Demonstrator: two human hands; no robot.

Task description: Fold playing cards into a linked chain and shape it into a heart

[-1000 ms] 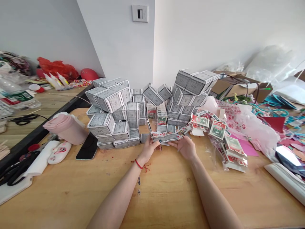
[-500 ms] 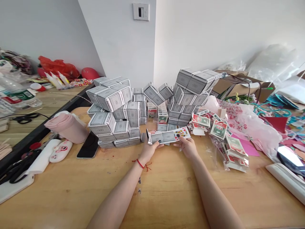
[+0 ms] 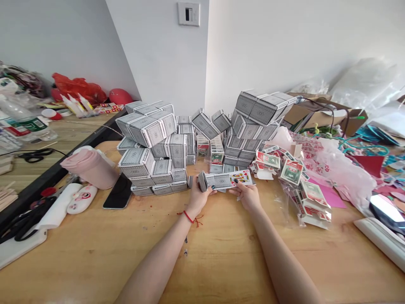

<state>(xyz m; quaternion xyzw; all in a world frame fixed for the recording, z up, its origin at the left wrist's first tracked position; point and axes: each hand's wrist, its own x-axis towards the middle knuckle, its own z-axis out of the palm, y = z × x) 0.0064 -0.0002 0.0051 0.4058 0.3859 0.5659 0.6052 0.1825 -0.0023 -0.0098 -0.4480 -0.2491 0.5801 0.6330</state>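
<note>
My left hand point(image 3: 200, 197) is closed around a small deck of playing cards point(image 3: 202, 181), its fingers also under the patterned backs of other cards. At the right end of these, my right hand point(image 3: 248, 195) pinches a face card point(image 3: 241, 176) that shows its front, thumb on top and fingers below. The cards overlap in a strip between both hands. Behind them stand boxes folded from grey-backed cards, in a left stack point(image 3: 136, 162) and a right stack point(image 3: 242, 141). Between the stacks sit card decks point(image 3: 217, 152) and more folded boxes.
Opened card packs point(image 3: 291, 171) and a crumpled plastic bag point(image 3: 332, 164) lie to the right. On the left are a phone point(image 3: 117, 192), a pink cup point(image 3: 91, 166), scissors point(image 3: 28, 219) and a white roll point(image 3: 61, 205). A white case point(image 3: 381, 240) rests at the right edge.
My left hand has tilted the small deck so its back faces up and leftward more. The right hand has shifted slightly left, still on the face card.
</note>
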